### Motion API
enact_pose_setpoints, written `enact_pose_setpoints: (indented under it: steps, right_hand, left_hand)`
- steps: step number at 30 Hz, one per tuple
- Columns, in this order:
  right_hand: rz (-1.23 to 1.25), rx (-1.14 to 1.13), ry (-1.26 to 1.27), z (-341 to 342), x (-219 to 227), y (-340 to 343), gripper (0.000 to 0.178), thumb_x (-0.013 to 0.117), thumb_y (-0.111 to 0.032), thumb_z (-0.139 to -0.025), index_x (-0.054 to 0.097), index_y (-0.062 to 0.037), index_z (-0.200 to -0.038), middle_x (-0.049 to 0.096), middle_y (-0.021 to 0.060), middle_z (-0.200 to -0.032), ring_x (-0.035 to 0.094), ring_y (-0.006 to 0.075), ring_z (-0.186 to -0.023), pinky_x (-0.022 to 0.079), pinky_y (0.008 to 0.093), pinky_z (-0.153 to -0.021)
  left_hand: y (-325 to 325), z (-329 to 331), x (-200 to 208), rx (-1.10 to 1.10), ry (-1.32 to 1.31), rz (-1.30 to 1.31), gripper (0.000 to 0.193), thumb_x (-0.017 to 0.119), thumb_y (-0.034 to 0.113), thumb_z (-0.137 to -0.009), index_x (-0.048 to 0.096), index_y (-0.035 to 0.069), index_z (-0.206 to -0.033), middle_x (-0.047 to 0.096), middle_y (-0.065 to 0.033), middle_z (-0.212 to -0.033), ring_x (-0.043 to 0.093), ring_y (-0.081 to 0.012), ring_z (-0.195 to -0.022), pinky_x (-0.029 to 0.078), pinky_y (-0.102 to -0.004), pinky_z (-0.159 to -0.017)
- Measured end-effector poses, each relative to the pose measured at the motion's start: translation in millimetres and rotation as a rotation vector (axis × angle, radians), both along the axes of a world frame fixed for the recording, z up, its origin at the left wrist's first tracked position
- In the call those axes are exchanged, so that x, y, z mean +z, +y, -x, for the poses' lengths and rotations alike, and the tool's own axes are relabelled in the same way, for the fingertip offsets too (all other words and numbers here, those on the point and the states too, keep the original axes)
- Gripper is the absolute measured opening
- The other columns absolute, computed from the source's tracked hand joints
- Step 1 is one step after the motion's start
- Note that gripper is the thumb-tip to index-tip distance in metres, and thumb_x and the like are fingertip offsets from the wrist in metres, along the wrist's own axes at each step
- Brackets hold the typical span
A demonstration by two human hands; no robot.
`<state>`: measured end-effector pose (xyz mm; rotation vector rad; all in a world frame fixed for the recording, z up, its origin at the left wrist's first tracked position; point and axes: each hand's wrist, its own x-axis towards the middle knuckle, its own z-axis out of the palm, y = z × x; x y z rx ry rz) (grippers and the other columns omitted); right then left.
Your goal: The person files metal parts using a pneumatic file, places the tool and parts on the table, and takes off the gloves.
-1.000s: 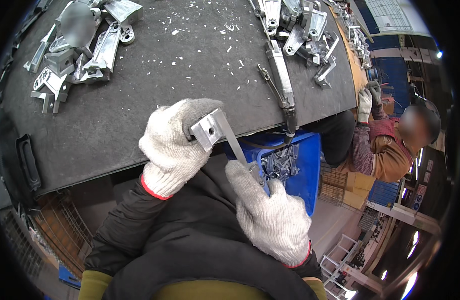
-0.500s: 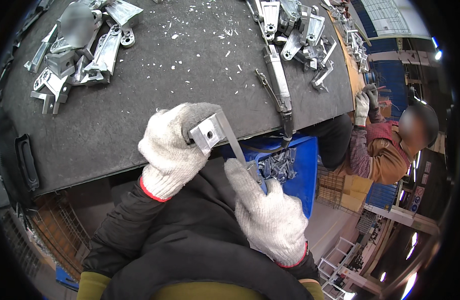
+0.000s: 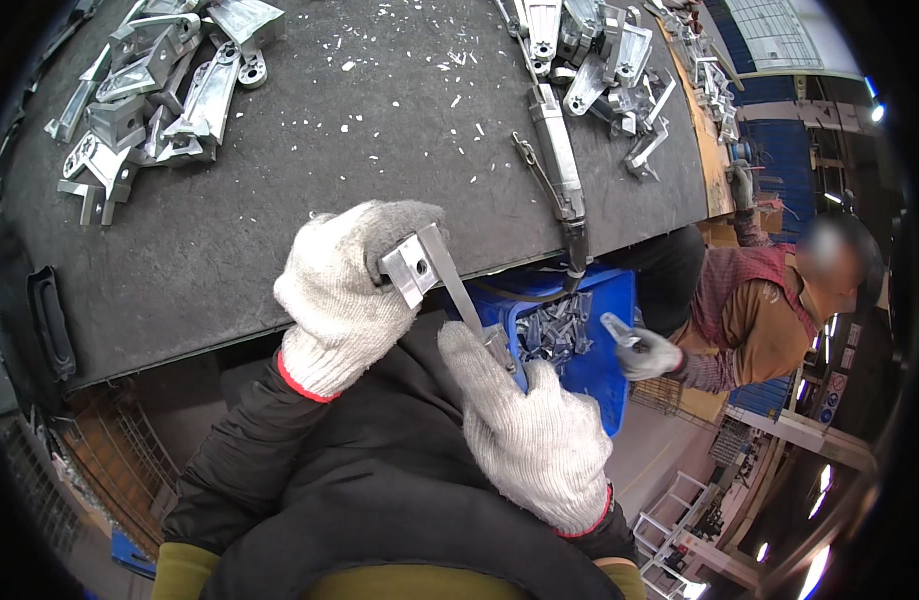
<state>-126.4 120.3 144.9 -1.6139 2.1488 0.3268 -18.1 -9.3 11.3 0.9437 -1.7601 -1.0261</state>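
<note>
My left hand [image 3: 344, 290], in a white knit glove with a red cuff, is closed round a silver metal bracket [image 3: 412, 270]. Its block end, with a round hole, sticks out from the fingers. Against the block's right edge lies a narrow grey strip, seemingly a flat file [image 3: 456, 288]. My right hand [image 3: 534, 435], gloved alike, grips the near end of the file, with the index finger stretched along it. The grip under the fingers is partly hidden. Both hands are just off the table's front edge.
Metal brackets lie piled on the dark table [image 3: 329, 180] at left [image 3: 194, 105] and right [image 3: 609, 60]. An air tool [image 3: 557, 160] lies near the right pile. A blue bin [image 3: 604, 375] holds small metal parts. Beside it, a co-worker's gloved hand [image 3: 651, 357] holds a metal part.
My right hand and the file have shifted slightly left and down along the bracket. My left hand has hardly moved. The co-worker's hand has come down beside the blue bin with a part.
</note>
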Motion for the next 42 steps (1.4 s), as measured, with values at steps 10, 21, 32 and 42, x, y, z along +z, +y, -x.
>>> enact_pose_setpoints:
  steps: [10, 21, 32, 42]
  right_hand:
    - [-0.011, -0.011, -0.007, 2, 0, 0, 0.068, 0.072, -0.02, -0.085, 0.053, -0.0403, -0.148, 0.065, 0.0206, -0.092, 0.068, 0.0385, -0.061, 0.058, 0.0482, -0.053]
    - [0.016, -0.006, -0.028, 4, 3, -3, 0.065, 0.072, -0.019, -0.086, 0.055, -0.0379, -0.146, 0.064, 0.0202, -0.089, 0.07, 0.0388, -0.065, 0.058, 0.0486, -0.055]
    - [0.283, -0.218, -0.515, 50, -45, -9, 0.089, 0.077, -0.028, -0.084, 0.032, -0.0248, -0.161, 0.065, 0.0248, -0.099, 0.071, 0.0417, -0.086, 0.058, 0.0478, -0.079]
    - [0.171, -0.117, -0.433, 61, -59, -58, 0.095, 0.072, -0.033, -0.087, 0.017, -0.0247, -0.164, 0.06, 0.0332, -0.105, 0.068, 0.0524, -0.085, 0.058, 0.0568, -0.076]
  left_hand:
    - [-1, 1, -5, -0.035, -0.003, -0.033, 0.036, 0.08, 0.005, -0.065, 0.077, 0.01, -0.101, 0.076, -0.0069, -0.088, 0.076, -0.0231, -0.079, 0.055, -0.0318, -0.074]
    - [-3, 0, 1, 0.0, 0.053, 0.035, 0.034, 0.074, 0.0, -0.066, 0.076, 0.007, -0.099, 0.076, -0.0094, -0.087, 0.076, -0.0252, -0.078, 0.057, -0.0309, -0.072]
    - [-1, -1, 8, -0.051, 0.112, -0.19, 0.033, 0.073, -0.008, -0.075, 0.074, 0.0, -0.107, 0.077, -0.0092, -0.095, 0.075, -0.0152, -0.087, 0.059, -0.0278, -0.079]
    - [-86, 88, 85, -0.186, -0.566, 0.196, 0.03, 0.069, 0.012, -0.084, 0.07, 0.02, -0.113, 0.067, -0.0094, -0.111, 0.071, -0.0321, -0.097, 0.058, -0.0443, -0.08]
